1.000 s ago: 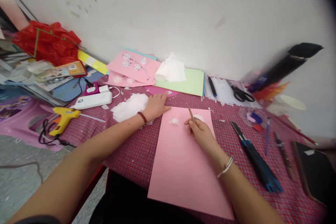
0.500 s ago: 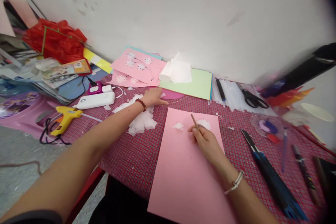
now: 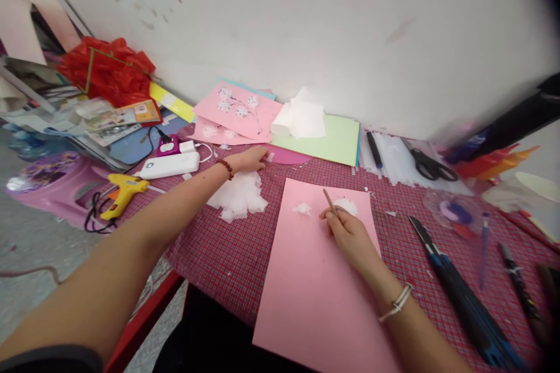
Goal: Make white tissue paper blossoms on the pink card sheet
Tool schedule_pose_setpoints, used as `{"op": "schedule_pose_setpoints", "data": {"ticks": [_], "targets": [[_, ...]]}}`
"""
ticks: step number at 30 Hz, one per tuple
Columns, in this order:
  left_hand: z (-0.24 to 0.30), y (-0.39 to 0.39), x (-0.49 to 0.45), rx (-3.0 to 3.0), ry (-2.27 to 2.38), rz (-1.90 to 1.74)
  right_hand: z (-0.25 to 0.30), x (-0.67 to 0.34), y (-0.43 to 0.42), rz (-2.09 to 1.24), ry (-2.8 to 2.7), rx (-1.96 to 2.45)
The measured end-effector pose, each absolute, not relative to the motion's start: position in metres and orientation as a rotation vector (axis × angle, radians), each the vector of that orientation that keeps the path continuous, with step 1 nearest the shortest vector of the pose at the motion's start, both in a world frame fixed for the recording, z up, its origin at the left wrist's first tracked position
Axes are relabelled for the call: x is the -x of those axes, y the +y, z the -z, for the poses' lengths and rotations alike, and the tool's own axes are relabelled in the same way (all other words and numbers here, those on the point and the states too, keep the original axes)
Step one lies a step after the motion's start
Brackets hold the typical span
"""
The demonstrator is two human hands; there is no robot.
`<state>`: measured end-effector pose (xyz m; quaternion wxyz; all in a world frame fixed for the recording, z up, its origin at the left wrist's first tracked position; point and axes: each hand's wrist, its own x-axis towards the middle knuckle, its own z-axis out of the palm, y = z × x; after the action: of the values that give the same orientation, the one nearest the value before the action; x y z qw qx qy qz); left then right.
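A pink sheet of paper (image 3: 306, 285) lies lengthwise in front of me. My right hand (image 3: 347, 239) rests on its upper part, fingers closed round a thin wooden stick (image 3: 329, 200); the stick's lower end is hidden. Just behind that hand is a round white paper patch (image 3: 347, 205). A small white paper tuft (image 3: 302, 208) sits to the left on the same sheet. Further left, my left hand (image 3: 249, 159) reaches over a pile of thin white paper pieces (image 3: 238, 198), its fingers curled together beside a small white scrap (image 3: 270, 157). What those fingers hold, if anything, is hidden.
Pink cards with white blossoms (image 3: 238, 108), a tissue roll (image 3: 301, 116) and green paper (image 3: 336, 140) lie by the wall. A yellow glue gun (image 3: 125, 193) and white power bank (image 3: 170, 165) are left. Scissors (image 3: 431, 166) and a utility knife (image 3: 459, 288) lie right.
My left hand's fingers have drawn in from a spread pose, and the hand has shifted slightly left. My right hand keeps its grip on the stick. The whole view has swung slightly left.
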<state>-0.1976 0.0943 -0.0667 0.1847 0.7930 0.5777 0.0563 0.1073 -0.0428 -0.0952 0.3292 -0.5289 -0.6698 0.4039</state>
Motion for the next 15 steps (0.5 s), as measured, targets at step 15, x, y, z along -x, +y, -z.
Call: {"op": "schedule_pose_setpoints", "data": {"ticks": [15], "targets": [[0.005,-0.003,0.147,-1.248,0.875,-0.938,0.081,-0.101,-0.044,-1.029,-1.559,1.194]]}}
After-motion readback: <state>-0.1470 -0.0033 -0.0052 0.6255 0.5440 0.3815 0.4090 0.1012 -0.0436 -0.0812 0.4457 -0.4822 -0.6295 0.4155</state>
